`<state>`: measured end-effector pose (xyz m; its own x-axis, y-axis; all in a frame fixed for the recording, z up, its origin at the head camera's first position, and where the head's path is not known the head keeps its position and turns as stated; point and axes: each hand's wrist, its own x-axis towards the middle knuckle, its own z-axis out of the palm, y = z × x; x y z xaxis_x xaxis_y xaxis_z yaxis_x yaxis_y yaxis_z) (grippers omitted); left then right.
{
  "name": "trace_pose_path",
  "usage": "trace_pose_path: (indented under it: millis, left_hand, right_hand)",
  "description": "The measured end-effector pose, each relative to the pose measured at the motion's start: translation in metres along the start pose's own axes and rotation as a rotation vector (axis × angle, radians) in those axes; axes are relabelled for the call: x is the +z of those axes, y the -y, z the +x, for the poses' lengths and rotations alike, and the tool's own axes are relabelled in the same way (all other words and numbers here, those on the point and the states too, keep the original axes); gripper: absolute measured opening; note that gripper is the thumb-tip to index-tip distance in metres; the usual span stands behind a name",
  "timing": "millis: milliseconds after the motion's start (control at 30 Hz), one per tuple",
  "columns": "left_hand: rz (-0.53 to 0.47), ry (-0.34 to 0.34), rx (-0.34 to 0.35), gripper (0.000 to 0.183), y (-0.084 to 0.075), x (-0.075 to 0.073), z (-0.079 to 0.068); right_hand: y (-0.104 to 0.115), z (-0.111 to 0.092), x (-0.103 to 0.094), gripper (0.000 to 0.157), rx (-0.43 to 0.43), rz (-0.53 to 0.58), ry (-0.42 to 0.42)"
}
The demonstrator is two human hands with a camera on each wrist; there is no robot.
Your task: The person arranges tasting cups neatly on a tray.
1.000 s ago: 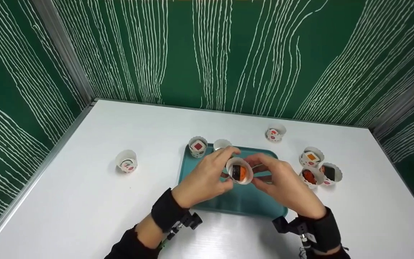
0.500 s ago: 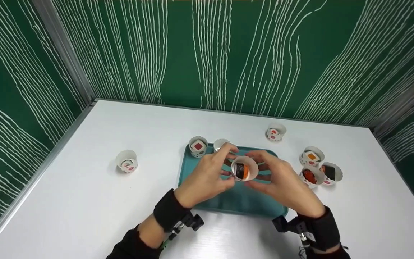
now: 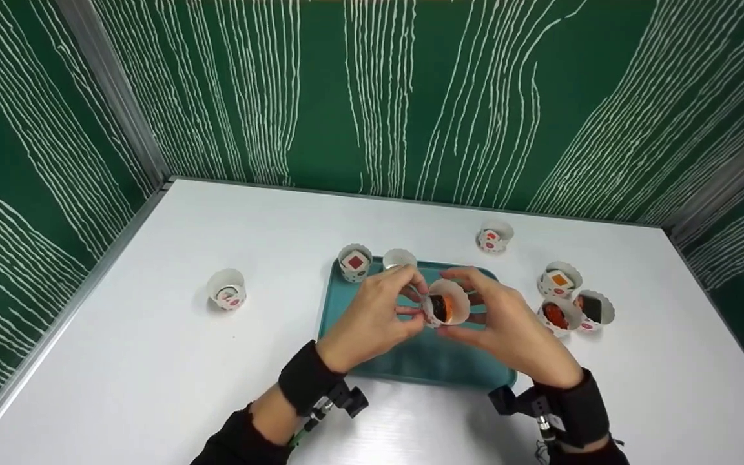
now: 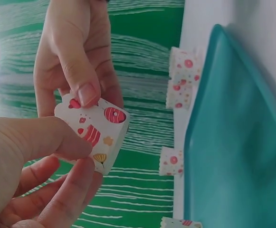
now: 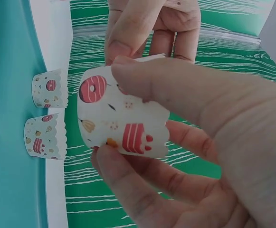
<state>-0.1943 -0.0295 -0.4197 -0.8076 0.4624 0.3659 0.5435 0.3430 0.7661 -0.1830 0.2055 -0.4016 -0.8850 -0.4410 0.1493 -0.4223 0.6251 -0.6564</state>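
Over the teal tray (image 3: 436, 365) both hands hold one white paper baking cup (image 3: 458, 298), its mouth toward the head camera. Inside lies a black and orange piece that looks like toy sushi (image 3: 447, 309). My left hand (image 3: 372, 313) pinches the cup's left side, its thumb and fingertips on the wall in the left wrist view. On the opposite side my right hand (image 3: 506, 323) grips it, fingers spread round the printed wall (image 5: 123, 109). Red doughnuts and cake slices decorate the paper.
At the tray's far left corner stand a cup (image 3: 355, 266) with a red-centred piece and another cup (image 3: 400, 258). Three filled cups (image 3: 559, 282) cluster at right. Single cups stand at the back (image 3: 495, 237) and left (image 3: 227, 290). Green walls (image 3: 320, 97) enclose the table.
The held cup has shifted a little to the right and turned, so more of its inner right wall shows. My left hand has followed slightly rightward; my right hand stays nearly in place.
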Motion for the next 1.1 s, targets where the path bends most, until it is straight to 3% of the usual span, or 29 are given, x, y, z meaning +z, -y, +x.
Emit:
trace_pose_path:
  millis: [333, 700, 1100]
  left_hand:
    - [-0.037, 0.011, 0.054, 0.015, -0.002, 0.007, 0.000]
    - [0.033, 0.024, 0.128, 0.007, -0.001, 0.012, 0.001]
    - [0.088, 0.095, 0.171, 0.007, -0.003, -0.004, 0.002]
  right_hand:
    - [-0.003, 0.001, -0.001, 0.069, -0.023, -0.013, 0.003]
    - [-0.008, 0.001, -0.003, 0.053, -0.053, -0.071, 0.031]
    - [-0.011, 0.000, -0.002, 0.042, -0.046, -0.031, 0.072]
